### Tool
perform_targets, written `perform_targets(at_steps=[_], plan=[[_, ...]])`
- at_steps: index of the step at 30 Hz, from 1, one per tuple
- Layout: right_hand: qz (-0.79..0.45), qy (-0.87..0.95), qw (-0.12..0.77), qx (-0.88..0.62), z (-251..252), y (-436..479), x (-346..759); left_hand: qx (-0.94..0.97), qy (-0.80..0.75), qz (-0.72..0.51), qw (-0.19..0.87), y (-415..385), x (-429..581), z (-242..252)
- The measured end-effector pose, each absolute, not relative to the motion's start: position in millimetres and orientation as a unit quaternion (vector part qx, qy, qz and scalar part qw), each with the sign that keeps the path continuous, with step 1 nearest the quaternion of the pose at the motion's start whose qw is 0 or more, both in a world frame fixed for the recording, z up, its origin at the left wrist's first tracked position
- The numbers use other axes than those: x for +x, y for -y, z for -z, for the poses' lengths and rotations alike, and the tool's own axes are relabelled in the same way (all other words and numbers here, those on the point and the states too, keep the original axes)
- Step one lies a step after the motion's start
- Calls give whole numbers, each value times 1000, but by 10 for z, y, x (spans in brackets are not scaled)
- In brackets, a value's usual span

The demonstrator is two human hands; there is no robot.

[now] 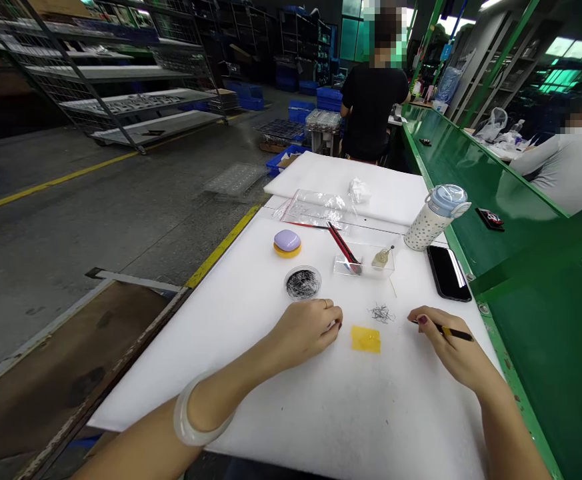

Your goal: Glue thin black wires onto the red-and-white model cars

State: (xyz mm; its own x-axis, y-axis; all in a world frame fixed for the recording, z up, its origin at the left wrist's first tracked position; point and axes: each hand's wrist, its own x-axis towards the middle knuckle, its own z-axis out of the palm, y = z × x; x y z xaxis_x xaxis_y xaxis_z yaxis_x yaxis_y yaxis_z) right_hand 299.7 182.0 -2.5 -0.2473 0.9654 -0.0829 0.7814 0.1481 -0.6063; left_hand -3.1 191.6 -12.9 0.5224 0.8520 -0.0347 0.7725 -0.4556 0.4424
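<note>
My left hand (307,333) is on the white table, fingers curled together; whatever may be between the fingertips is hidden. In my right hand (451,343) are slim black tweezers (458,333), their thin tip pointing left. Between my hands lie a small loose heap of fine dark pins (381,313) and a yellow square of film (365,339). Just beyond my left hand stands a round clear dish (303,283) full of similar dark pieces.
Farther back are a purple-and-yellow rounded case (287,243), a clear tray (363,260) with a small bottle (381,258) and a red-black tool (343,247), and plastic bags (315,208). A phone (448,273) and tumbler (435,217) border the green bench (521,193). Two people sit beyond.
</note>
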Motion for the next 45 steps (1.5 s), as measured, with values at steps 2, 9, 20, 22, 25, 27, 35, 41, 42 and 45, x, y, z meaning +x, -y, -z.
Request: perform_targets(at_steps=[2, 9, 20, 22, 25, 27, 35, 41, 42, 45], plan=[[-273, 739, 192, -586, 47, -1823, 3007, 846, -480, -92, 212, -1917, -28, 127], [-228, 750, 277, -556, 36, -1809, 2941, 843, -483, -79, 222, -1930, -24, 122], [-193, 765, 295, -539, 47, -1811, 2889, 849, -475, -65, 221, -1912, -41, 89], [-184, 767, 300, -537, 45, -1810, 2881, 850, -475, -63, 220, -1915, -37, 83], [-173, 771, 305, -532, 31, -1805, 2866, 850, -474, -61, 219, -1916, -34, 77], [-168, 771, 312, -528, 21, -1802, 2860, 851, -474, -60, 218, -1915, -36, 77], [-160, 786, 300, -516, 42, -1802, 2880, 855, -471, -56, 210, -1913, -43, 85], [-150, 787, 306, -515, 39, -1797, 2868, 858, -466, -61, 205, -1911, -45, 79], [-151, 787, 305, -514, 37, -1796, 2867, 859, -466, -62, 204, -1910, -45, 77], [-157, 788, 297, -516, 36, -1791, 2868, 859, -465, -62, 205, -1910, -46, 75]])
